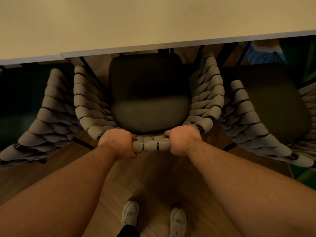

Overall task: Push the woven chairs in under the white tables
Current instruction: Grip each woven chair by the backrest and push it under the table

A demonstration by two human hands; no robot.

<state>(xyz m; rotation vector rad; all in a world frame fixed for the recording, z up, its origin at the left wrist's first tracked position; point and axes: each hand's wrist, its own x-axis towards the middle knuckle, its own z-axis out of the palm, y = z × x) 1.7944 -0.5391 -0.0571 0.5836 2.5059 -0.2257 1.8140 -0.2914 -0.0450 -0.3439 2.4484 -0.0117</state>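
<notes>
A grey woven chair [151, 146] with a dark seat cushion stands right in front of me, facing the white table [153, 23]. The front of its seat reaches to the table's near edge. My left hand [118, 144] grips the left end of the chair's woven top rail. My right hand [183, 141] grips the right end of the same rail. Both sets of fingers curl over the rail toward the seat.
A second woven chair [49, 115] stands to the left and a third woven chair [253, 120] to the right, both close beside the middle one. Another white tabletop [25, 59] adjoins on the left. My two white shoes [130, 214] stand on the wooden floor.
</notes>
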